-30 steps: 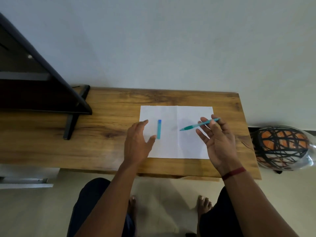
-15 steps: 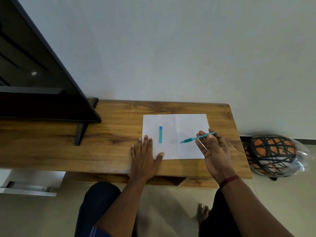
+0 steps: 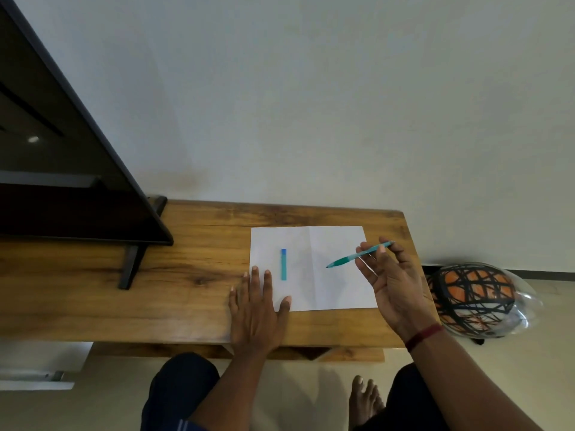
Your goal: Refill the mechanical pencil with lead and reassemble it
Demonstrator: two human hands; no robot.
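Observation:
A teal mechanical pencil (image 3: 348, 258) is pinched between the thumb and fingers of my right hand (image 3: 393, 284), above the right half of a white paper sheet (image 3: 326, 284); its tip points down and left. A slim teal lead case (image 3: 283, 264) with a blue cap lies upright on the sheet's left half. My left hand (image 3: 253, 309) rests flat, fingers spread, on the wooden table (image 3: 193, 269), its fingertips over the sheet's lower left corner, just left of the lead case.
A dark TV screen (image 3: 62, 181) on a black stand (image 3: 130, 265) fills the table's left part. An orange and black helmet (image 3: 476, 297) lies on the floor past the table's right edge. My knees and a bare foot show below the table's front edge.
My left hand drew back from beside the lead case and settled flat at the sheet's lower left corner. The right hand keeps the pencil. The camera tilted upward.

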